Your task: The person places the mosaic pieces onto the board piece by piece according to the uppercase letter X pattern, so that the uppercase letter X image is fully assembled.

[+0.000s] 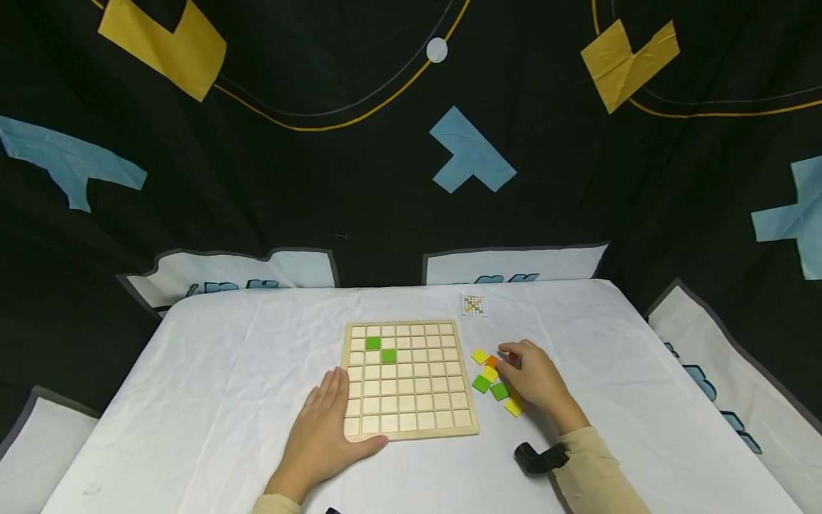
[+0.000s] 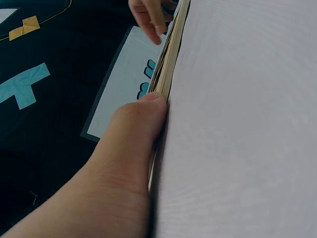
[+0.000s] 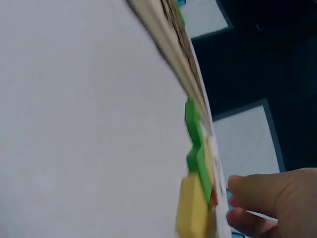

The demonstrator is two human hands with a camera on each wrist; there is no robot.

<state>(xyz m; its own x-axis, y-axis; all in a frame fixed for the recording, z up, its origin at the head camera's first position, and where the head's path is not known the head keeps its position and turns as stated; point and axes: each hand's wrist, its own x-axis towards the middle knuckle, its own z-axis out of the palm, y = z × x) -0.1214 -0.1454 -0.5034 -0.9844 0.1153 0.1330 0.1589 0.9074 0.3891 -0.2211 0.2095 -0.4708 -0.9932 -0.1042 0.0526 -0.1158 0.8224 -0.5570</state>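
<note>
A square wooden grid board (image 1: 411, 434) lies on the white cloth, with one green tile (image 1: 373, 343) and another green tile (image 1: 388, 355) in its upper left cells. My left hand (image 1: 324, 428) rests along the board's left side, fingers extended, thumb at the front edge; the left wrist view shows that thumb (image 2: 141, 116) against the board's side. Over the loose tiles right of the board is my right hand (image 1: 536, 375), fingers bent, beside an orange tile (image 1: 491, 362). Thumb and fingers stand apart in the right wrist view, with no tile visible between them.
Loose yellow tiles (image 1: 479, 356) and green tiles (image 1: 481, 384) lie beside the board's right edge. A small card with a coloured grid (image 1: 474, 305) lies beyond them. Behind the table hangs a black patterned cloth (image 1: 385, 193). A black wrist device (image 1: 539, 459) juts from the right sleeve.
</note>
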